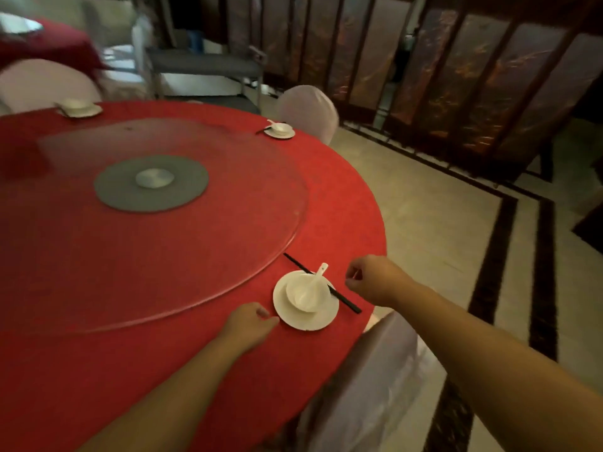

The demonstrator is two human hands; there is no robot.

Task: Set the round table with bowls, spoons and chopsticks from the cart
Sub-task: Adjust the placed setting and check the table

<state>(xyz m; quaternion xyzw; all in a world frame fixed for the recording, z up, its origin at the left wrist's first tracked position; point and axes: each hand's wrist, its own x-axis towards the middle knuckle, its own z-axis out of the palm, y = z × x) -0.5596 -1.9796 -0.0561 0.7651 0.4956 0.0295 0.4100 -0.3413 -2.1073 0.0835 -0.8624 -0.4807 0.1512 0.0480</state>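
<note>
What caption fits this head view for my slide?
Both hands, left and right, flank a plate with bowl, spoon and chopsticks on the red table.
</note>
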